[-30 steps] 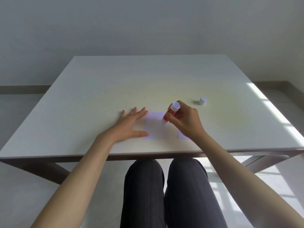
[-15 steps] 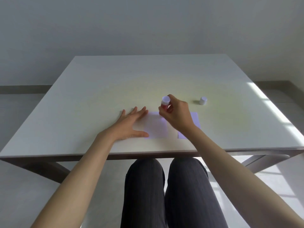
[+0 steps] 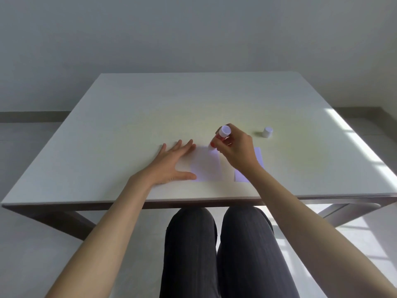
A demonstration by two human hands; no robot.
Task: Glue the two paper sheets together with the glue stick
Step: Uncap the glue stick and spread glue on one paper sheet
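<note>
Right hand (image 3: 236, 151) — pinching glue stick (image 3: 220, 137), tip on left paper sheet (image 3: 206, 166); left hand (image 3: 171, 164) — spread flat, pressing sheet; cap (image 3: 267, 132) apart on surface (image 3: 129, 117).

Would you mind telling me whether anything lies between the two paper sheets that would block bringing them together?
Nothing visible does. Only bare table separates the left sheet from the right sheet. The right hand, holding the glue stick, overlaps the right sheet.
</note>
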